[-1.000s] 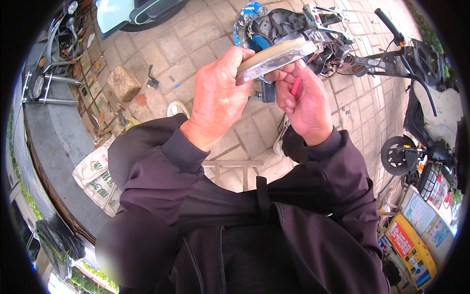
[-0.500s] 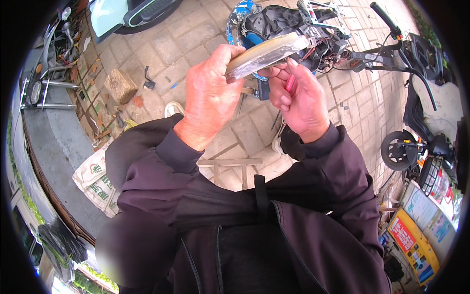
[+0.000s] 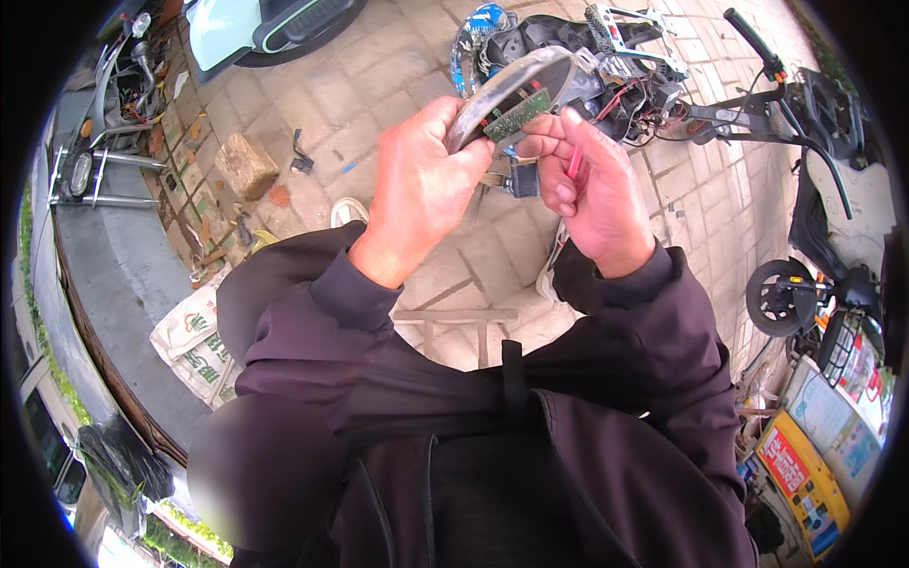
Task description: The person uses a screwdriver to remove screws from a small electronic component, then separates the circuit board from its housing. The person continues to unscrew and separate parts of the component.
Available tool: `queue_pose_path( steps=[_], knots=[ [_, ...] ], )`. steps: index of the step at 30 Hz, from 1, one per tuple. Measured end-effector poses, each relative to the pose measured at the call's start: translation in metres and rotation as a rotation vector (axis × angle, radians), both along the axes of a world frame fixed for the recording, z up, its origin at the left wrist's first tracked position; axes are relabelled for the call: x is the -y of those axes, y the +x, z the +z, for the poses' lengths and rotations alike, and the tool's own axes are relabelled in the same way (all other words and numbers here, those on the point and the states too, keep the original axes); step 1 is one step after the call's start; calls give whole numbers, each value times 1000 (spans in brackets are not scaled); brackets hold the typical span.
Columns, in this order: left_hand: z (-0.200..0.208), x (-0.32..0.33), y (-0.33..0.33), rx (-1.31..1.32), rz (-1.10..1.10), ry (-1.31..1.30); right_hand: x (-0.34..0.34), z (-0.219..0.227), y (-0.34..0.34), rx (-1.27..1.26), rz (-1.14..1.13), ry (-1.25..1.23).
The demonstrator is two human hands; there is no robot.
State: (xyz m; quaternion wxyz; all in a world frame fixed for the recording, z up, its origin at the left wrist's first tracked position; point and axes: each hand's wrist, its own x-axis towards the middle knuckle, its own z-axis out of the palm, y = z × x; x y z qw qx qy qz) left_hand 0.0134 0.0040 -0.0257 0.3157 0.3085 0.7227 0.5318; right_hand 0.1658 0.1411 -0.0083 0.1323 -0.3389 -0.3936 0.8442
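Left hand [image 3: 421,185] grips a round housing [image 3: 493,92]. I see the right hand [image 3: 601,180] curled around a slim red object [image 3: 575,163], fingertips beside a green circuit board [image 3: 517,118].

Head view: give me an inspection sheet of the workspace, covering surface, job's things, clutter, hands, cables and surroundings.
Surface: paving, joints visible.
Job's things: casing with a curved rim, green board at it, slim red stick.
Clutter: wood block, black scrap and sack, all at left.
Hands: left hand grips the casing; right hand holds the stick, fingertips close to the board, contact unclear.
Cables: tangled wires right of the casing; ends unclear.
Surroundings: mint scooter upper left, yellow panel lower right.
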Motion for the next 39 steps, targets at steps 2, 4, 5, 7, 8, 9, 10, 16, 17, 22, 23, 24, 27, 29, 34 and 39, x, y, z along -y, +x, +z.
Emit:
queue_pose_path(
  steps=[2,4,5,7,8,9,10,16,17,22,23,24,27,29,34,39],
  knots=[
    [-2,-2,-3,249,-15,22,1,4,-1,73,-17,86],
    [-3,-2,-3,413,-23,43,2,10,0,134,-27,160],
    [-3,-2,-2,456,-22,38,2,13,0,116,-36,179],
    [-2,-2,-1,506,-25,27,4,19,0,109,-75,235],
    [-1,-3,-1,513,-27,21,3,23,2,118,-53,332],
    [0,-3,-1,521,-30,16,1,26,2,157,-52,444],
    [1,-3,0,548,-31,14,-2,30,3,188,-37,558],
    [6,-4,0,573,-36,-35,-7,37,8,101,-142,745],
    [6,-4,1,571,-33,-42,-6,35,7,56,-174,760],
    [6,-5,1,556,-39,-61,3,30,8,-103,-196,867],
    [6,-4,1,543,-38,-66,5,29,8,-131,-189,891],
    [7,-4,2,533,-36,-69,7,27,8,-139,-181,885],
    [7,-4,3,547,-33,-44,8,24,9,-20,-154,1131],
    [6,-4,3,544,-38,-53,8,22,10,2,-148,1148],
    [6,-3,2,569,-46,-57,8,20,9,11,-148,1134],
    [6,-4,3,589,-42,-70,8,20,9,28,-150,1163]
  ],
)
